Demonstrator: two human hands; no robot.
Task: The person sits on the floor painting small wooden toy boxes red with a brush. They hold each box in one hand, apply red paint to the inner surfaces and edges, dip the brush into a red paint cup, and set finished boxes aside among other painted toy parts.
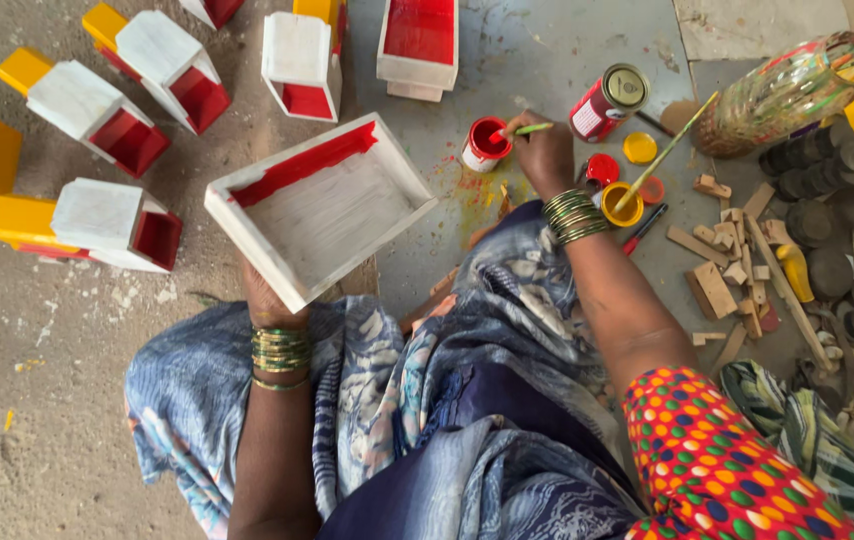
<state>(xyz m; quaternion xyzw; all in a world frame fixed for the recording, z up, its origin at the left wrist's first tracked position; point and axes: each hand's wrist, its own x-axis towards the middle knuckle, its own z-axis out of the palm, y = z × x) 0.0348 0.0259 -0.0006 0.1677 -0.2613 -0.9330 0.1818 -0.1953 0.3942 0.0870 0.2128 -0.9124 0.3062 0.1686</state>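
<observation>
My left hand (269, 297) grips the near edge of a white wooden tray (332, 222), holding it tilted above my lap. One inner wall of the tray is painted red. My right hand (544, 150) holds a thin green-handled brush (525, 129) with its tip dipped in a small pot of red paint (487, 141) on the floor. Both wrists carry green and gold bangles.
Several white toy pieces with red and yellow parts (127, 120) lie on the floor at left and top. A red paint tin (609, 100), yellow paint cup with a brush (622, 202), plastic bottle (782, 95), dark wooden discs (827, 160) and wood offcuts (737, 270) crowd the right.
</observation>
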